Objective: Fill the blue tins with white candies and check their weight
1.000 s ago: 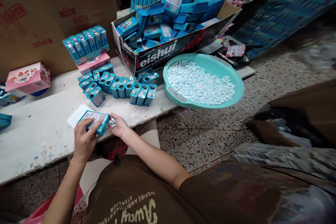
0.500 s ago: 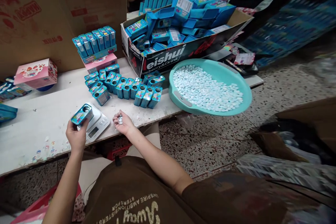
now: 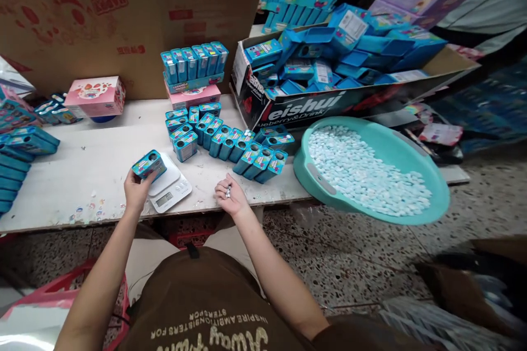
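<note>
My left hand (image 3: 136,191) grips a small blue tin (image 3: 149,164) with a round hole in its top, just above the left edge of a white kitchen scale (image 3: 169,191). My right hand (image 3: 229,197) rests palm up on the table's front edge, fingers curled around a few pale candies (image 3: 228,192). A teal basin (image 3: 428,175) full of pale blue candies sits to the right. Rows of the same blue tins (image 3: 224,140) stand behind the scale.
A cardboard box (image 3: 325,104) of loose blue tins stands at the back right. A display pack of tins (image 3: 192,63) sits on a pink box (image 3: 193,96). Another pink box (image 3: 95,96) and more blue tins (image 3: 20,148) lie at the left. Large cartons form the back wall.
My left hand lifted the tin off the scale, turned it upright and held it to the left. My right hand stayed near the table edge with the candies. The view swung left.
</note>
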`<state>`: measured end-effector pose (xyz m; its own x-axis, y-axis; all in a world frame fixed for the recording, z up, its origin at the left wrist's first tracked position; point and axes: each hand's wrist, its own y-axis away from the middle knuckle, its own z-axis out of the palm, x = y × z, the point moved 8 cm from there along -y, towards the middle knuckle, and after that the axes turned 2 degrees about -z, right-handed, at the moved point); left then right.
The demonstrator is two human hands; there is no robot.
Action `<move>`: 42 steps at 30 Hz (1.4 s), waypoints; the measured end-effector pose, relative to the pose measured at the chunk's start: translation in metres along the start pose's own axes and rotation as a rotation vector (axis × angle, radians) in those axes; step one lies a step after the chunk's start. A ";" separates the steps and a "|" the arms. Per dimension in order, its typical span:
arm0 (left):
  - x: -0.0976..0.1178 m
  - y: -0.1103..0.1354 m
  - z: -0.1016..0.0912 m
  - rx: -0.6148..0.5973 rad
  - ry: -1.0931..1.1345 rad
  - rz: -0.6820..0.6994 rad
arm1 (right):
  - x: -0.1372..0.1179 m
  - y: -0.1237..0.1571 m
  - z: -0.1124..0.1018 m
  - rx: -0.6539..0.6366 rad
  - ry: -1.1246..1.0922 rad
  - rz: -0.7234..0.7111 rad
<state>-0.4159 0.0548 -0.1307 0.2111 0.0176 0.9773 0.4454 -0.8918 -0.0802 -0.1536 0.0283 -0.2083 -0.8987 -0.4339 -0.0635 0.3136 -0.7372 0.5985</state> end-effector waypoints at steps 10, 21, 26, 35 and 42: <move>-0.018 0.036 -0.074 0.260 -0.107 0.126 | 0.012 -0.002 -0.004 0.055 0.087 -0.006; -0.049 0.075 -0.114 0.432 -0.074 0.027 | 0.027 -0.003 -0.007 0.198 0.043 0.005; -0.007 0.097 -0.103 0.428 -0.340 0.171 | 0.035 0.003 -0.009 0.233 0.031 0.003; 0.061 0.159 0.028 -0.324 -0.523 0.562 | 0.080 0.021 0.003 0.133 0.014 0.060; 0.057 0.160 0.050 -0.390 -0.666 0.550 | 0.094 0.032 0.017 0.051 0.040 0.081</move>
<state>-0.2892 -0.0644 -0.0975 0.8115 -0.3029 0.4997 -0.1611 -0.9380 -0.3069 -0.2335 -0.0273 -0.1818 -0.8580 -0.5118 -0.0441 0.3679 -0.6722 0.6425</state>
